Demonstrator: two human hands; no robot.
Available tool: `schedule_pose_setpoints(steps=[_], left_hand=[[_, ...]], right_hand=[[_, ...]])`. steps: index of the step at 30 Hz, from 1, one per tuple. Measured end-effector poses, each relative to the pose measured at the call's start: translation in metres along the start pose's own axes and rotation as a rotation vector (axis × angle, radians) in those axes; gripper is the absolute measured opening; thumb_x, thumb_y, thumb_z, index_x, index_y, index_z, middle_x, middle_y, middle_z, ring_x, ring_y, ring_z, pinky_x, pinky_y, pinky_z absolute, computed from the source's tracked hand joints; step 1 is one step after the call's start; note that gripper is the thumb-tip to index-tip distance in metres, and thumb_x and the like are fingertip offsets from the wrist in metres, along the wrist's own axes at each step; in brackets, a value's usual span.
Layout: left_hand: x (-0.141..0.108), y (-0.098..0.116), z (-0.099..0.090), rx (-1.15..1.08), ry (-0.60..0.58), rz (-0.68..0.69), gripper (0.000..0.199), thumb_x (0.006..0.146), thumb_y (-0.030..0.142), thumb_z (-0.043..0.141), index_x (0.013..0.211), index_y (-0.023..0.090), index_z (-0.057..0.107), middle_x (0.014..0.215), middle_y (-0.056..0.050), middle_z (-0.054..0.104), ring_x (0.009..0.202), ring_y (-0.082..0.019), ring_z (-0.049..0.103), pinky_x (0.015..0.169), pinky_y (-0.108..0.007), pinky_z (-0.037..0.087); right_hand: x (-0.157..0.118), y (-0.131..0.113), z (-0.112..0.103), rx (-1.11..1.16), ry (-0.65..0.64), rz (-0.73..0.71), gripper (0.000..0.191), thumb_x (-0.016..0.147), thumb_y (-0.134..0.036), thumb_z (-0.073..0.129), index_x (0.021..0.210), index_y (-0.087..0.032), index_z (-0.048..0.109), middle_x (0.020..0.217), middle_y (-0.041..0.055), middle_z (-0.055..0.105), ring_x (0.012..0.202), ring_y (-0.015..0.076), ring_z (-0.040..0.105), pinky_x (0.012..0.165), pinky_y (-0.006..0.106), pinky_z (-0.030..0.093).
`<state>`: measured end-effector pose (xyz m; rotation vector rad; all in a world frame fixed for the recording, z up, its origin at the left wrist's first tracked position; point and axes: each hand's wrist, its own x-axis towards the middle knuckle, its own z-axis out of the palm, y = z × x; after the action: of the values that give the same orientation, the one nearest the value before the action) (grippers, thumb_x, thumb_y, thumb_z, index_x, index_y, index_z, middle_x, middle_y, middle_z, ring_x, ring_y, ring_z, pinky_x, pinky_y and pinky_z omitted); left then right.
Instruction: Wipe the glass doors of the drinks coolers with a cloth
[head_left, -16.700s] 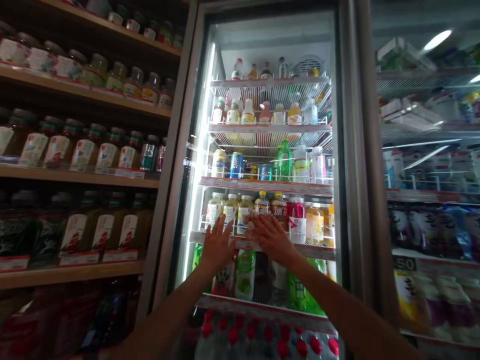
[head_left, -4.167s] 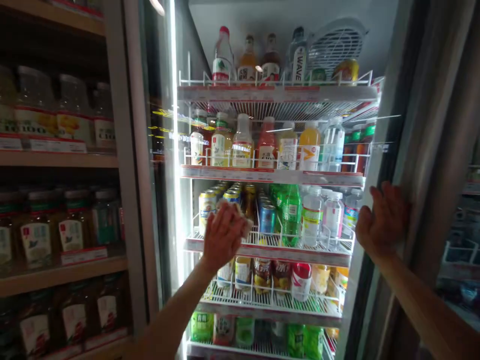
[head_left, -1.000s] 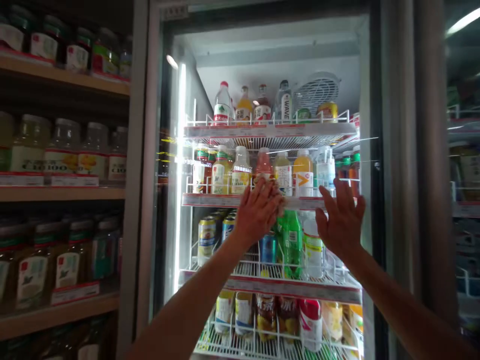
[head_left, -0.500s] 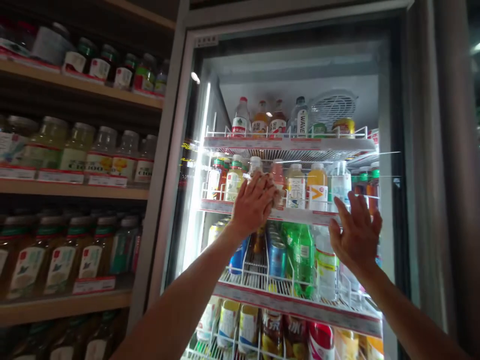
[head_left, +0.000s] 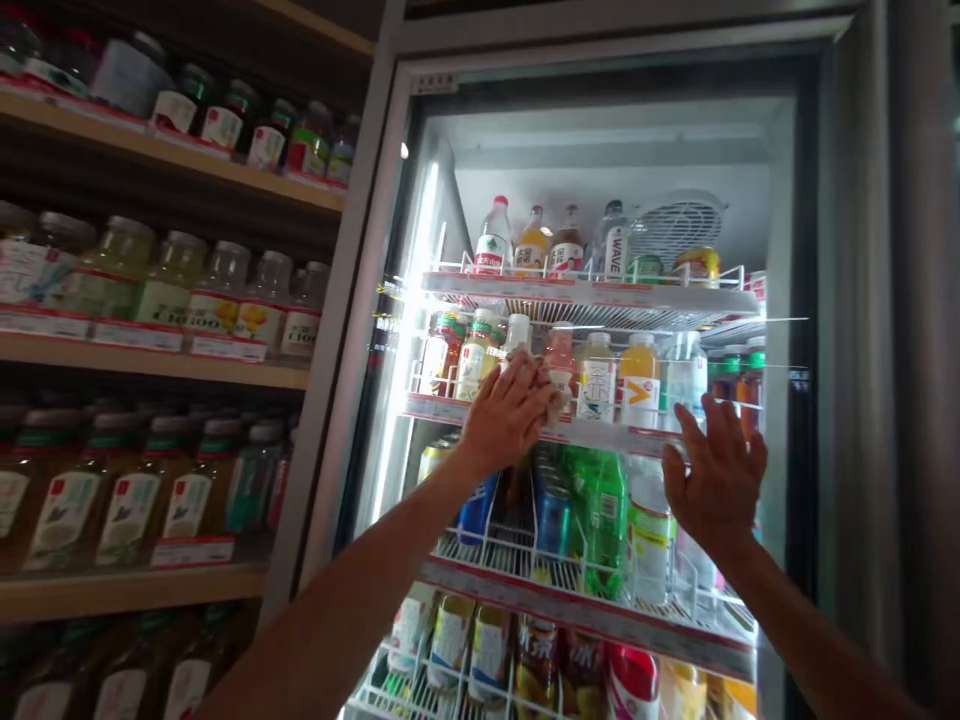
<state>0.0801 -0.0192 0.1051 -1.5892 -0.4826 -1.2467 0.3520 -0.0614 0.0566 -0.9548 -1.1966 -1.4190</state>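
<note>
A glass door (head_left: pixel 600 130) with a grey metal frame fronts a lit drinks cooler. Against the glass, level with the second shelf, my left hand (head_left: pixel 506 415) presses a crumpled pale cloth (head_left: pixel 553 392), its fingers laid over it. My right hand (head_left: pixel 718 470) is raised at the right part of the glass, fingers spread, holding nothing. Whether its fingertips touch the glass I cannot tell. Behind the glass, near my left hand, are a pink bottle (head_left: pixel 561 352) and a white-capped bottle (head_left: pixel 517 332).
Wooden shelves (head_left: pixel 150 355) at the left carry rows of bottles with price tags. Inside the cooler, wire shelves hold more bottles and cans, among them a large green bottle (head_left: pixel 604 510). A metal post (head_left: pixel 862 350) stands at the right.
The view has shifted slightly, so the cooler and shelves sit a little further right. My left hand remains on the cloth at the glass, and my right hand is still spread.
</note>
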Motion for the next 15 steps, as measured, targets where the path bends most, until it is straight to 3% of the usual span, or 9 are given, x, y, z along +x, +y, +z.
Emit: schedule_pose_setpoints(steps=[1,4,6,8,12,14,15], left_hand=[[0.001,-0.006,-0.002,-0.001,0.005,-0.034,0.034,0.086,0.028,0.043,0.119,0.023,0.053,0.138,-0.008,0.045,0.137,-0.023,0.027,0.109,-0.045,0.03],[0.011,-0.03,-0.003,0.039,0.149,-0.363,0.034,0.085,0.024,0.043,0.117,0.018,0.055,0.135,-0.012,0.047,0.136,-0.026,0.029,0.109,-0.048,0.03],[0.021,-0.028,0.001,0.052,0.207,-0.489,0.035,0.084,0.023,0.043,0.116,0.017,0.055,0.135,-0.013,0.047,0.136,-0.028,0.028,0.107,-0.049,0.032],[0.028,-0.001,0.009,0.026,0.156,-0.419,0.036,0.084,0.025,0.044,0.118,0.019,0.055,0.138,-0.011,0.044,0.136,-0.029,0.027,0.107,-0.049,0.033],[0.03,0.062,0.019,-0.075,-0.065,0.015,0.039,0.086,0.031,0.044,0.124,0.024,0.05,0.143,-0.005,0.04,0.138,-0.026,0.024,0.11,-0.046,0.028],[0.028,0.063,0.017,-0.086,-0.101,0.085,0.039,0.087,0.033,0.042,0.125,0.025,0.049,0.143,-0.004,0.04,0.138,-0.024,0.025,0.111,-0.046,0.025],[0.029,0.053,0.015,-0.075,-0.088,0.038,0.039,0.088,0.033,0.041,0.125,0.025,0.049,0.143,-0.005,0.04,0.137,-0.024,0.026,0.111,-0.047,0.024]], right_hand=[[0.0,0.0,0.0,-0.001,0.001,0.003,0.049,0.087,-0.032,0.043,0.135,-0.02,0.041,0.144,0.0126,0.038,0.136,0.0281,0.031,0.109,0.049,0.021],[0.0,-0.001,0.0,-0.004,-0.005,0.014,0.05,0.087,-0.032,0.043,0.136,-0.022,0.04,0.144,0.0116,0.038,0.136,0.0274,0.03,0.108,0.049,0.021],[0.0,-0.002,-0.001,-0.004,-0.018,0.026,0.049,0.087,-0.032,0.043,0.135,-0.022,0.041,0.144,0.0113,0.038,0.136,0.0267,0.031,0.108,0.048,0.022],[0.001,-0.002,-0.001,-0.005,-0.025,0.033,0.049,0.087,-0.032,0.043,0.135,-0.021,0.042,0.143,0.0118,0.039,0.135,0.0266,0.031,0.108,0.047,0.022],[0.0,-0.001,-0.002,-0.013,-0.02,0.024,0.049,0.087,-0.032,0.042,0.135,-0.021,0.042,0.143,0.0121,0.039,0.135,0.0277,0.031,0.108,0.048,0.022],[0.0,-0.001,-0.003,-0.014,-0.028,0.016,0.05,0.087,-0.031,0.043,0.136,-0.022,0.041,0.144,0.0119,0.038,0.135,0.0281,0.031,0.108,0.049,0.023],[0.0,-0.001,-0.004,-0.014,-0.03,0.012,0.05,0.087,-0.031,0.043,0.136,-0.022,0.04,0.144,0.0118,0.038,0.136,0.0281,0.031,0.108,0.049,0.023]])
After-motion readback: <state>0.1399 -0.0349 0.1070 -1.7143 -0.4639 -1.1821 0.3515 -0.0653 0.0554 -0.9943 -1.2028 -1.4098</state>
